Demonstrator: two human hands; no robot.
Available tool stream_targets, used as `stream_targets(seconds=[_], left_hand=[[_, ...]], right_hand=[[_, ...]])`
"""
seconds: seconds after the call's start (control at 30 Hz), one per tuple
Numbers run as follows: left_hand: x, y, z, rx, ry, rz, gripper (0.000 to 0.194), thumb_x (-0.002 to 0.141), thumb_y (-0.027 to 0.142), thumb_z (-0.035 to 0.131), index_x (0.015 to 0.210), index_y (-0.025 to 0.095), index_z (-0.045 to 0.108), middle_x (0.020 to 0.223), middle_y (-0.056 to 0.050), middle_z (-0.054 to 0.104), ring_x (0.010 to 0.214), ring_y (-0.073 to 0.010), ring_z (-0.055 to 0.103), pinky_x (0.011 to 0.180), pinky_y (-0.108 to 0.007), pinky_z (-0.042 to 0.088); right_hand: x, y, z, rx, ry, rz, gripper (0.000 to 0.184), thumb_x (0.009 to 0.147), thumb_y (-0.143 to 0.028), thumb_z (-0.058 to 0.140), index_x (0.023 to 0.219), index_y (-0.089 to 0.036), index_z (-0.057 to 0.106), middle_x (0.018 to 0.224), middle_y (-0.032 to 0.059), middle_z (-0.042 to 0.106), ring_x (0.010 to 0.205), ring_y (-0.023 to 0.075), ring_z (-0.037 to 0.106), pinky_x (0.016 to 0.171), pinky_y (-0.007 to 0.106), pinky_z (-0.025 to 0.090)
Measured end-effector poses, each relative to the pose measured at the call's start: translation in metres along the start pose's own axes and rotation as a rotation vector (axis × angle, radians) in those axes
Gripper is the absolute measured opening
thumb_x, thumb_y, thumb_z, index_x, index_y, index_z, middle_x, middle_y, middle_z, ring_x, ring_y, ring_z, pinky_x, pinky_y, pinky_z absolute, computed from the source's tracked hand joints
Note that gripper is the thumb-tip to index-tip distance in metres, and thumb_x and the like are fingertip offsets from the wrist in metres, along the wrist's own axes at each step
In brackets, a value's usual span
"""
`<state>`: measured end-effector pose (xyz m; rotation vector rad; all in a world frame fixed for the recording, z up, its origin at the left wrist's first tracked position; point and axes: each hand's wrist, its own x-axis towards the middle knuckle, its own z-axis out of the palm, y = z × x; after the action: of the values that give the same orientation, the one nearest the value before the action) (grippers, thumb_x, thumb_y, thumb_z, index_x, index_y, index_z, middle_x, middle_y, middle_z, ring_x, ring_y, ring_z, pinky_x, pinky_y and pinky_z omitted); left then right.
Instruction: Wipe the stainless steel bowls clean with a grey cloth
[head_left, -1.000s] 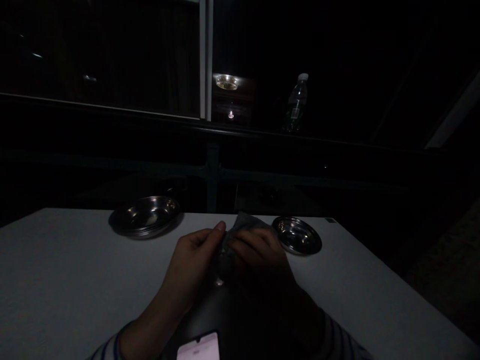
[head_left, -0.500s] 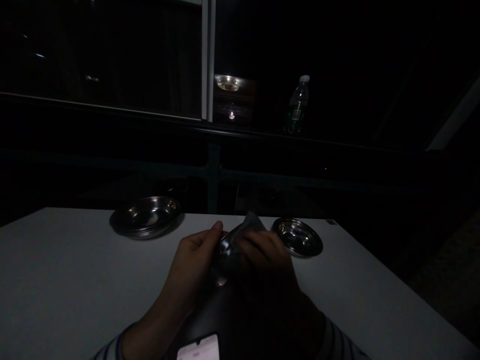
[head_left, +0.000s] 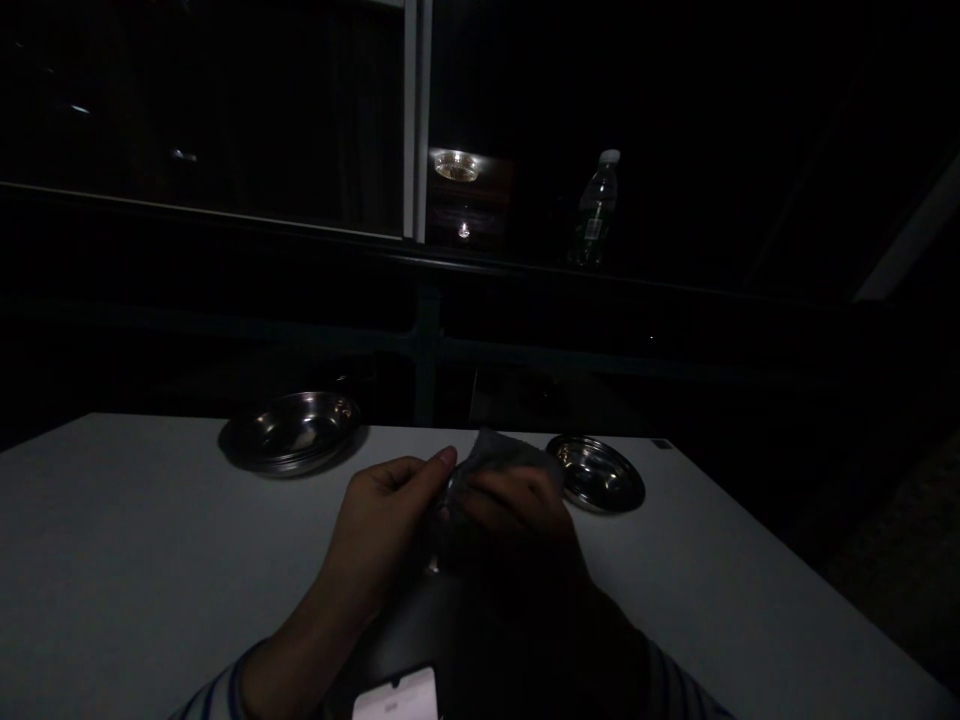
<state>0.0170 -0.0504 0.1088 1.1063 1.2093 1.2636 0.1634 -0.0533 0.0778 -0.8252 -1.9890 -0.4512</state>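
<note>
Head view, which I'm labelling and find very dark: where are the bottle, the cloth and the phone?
Bottle (head_left: 595, 213): head view, on its label.
Cloth (head_left: 499, 451): head view, on the part above the fingers.
Phone (head_left: 396, 698): head view, on its lit screen.

On the table (head_left: 150, 540), the stacked bowls (head_left: 289, 435) lay at the far left, and the dish (head_left: 596, 475) lay at the far right. Before them, at the near edge of the view, was the phone (head_left: 397, 697). Behind the table, to the right of the window frame (head_left: 416, 120), stood the bottle (head_left: 598, 208).
</note>
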Motion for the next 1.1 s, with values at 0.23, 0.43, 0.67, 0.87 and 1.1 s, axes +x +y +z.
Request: stream_targets(seconds=[0.23,0.43,0.67,0.87,1.1], left_hand=[[0.0016,-0.0005,-0.0017,0.03,-0.018,0.017,0.035,0.061,0.046,0.065,0.05,0.014,0.055,0.042,0.003,0.052,0.04,-0.0091,0.048,0.041,-0.019,0.034],[-0.0018,0.005,0.0,0.01,-0.001,0.0,0.033,0.06,0.042,0.067,0.048,0.014,0.055,0.038,0.004,0.05,0.035,-0.007,0.043,0.036,-0.018,0.029],[-0.0008,0.005,-0.0007,-0.033,0.035,0.007,0.028,0.058,0.04,0.07,0.054,0.014,0.06,0.043,0.003,0.055,0.038,-0.0067,0.048,0.037,-0.016,0.033],[-0.0014,0.0071,-0.0008,-0.039,0.033,0.005,0.027,0.061,0.039,0.068,0.054,0.014,0.06,0.043,0.002,0.058,0.037,-0.0089,0.05,0.036,-0.018,0.034],[0.0002,0.002,-0.0013,-0.057,0.025,0.015,0.027,0.059,0.039,0.069,0.054,0.014,0.06,0.044,0.003,0.057,0.039,-0.0073,0.049,0.038,-0.017,0.035]], right_hand=[[0.0021,0.0007,-0.001,0.008,0.074,0.131,0.02,0.083,-0.016,0.04,0.095,-0.016,0.056,0.095,0.0062,0.062,0.087,0.0172,0.052,0.078,0.033,0.042],[0.0002,0.0022,-0.0004,0.037,0.008,0.107,0.02,0.083,-0.02,0.044,0.098,-0.017,0.056,0.1,0.0045,0.061,0.089,0.0182,0.051,0.079,0.034,0.041],[-0.0002,-0.0012,0.0007,-0.033,0.015,-0.063,0.016,0.082,-0.023,0.046,0.092,-0.017,0.056,0.092,0.0045,0.063,0.084,0.0172,0.054,0.072,0.033,0.041],[0.0008,0.0037,-0.0026,-0.027,0.077,0.207,0.017,0.084,-0.016,0.04,0.093,-0.017,0.054,0.091,0.0049,0.062,0.083,0.0163,0.054,0.074,0.032,0.042],[-0.0004,-0.001,-0.0015,-0.074,0.037,-0.082,0.017,0.083,-0.02,0.044,0.096,-0.018,0.054,0.091,0.0039,0.062,0.085,0.0176,0.053,0.072,0.034,0.04]])
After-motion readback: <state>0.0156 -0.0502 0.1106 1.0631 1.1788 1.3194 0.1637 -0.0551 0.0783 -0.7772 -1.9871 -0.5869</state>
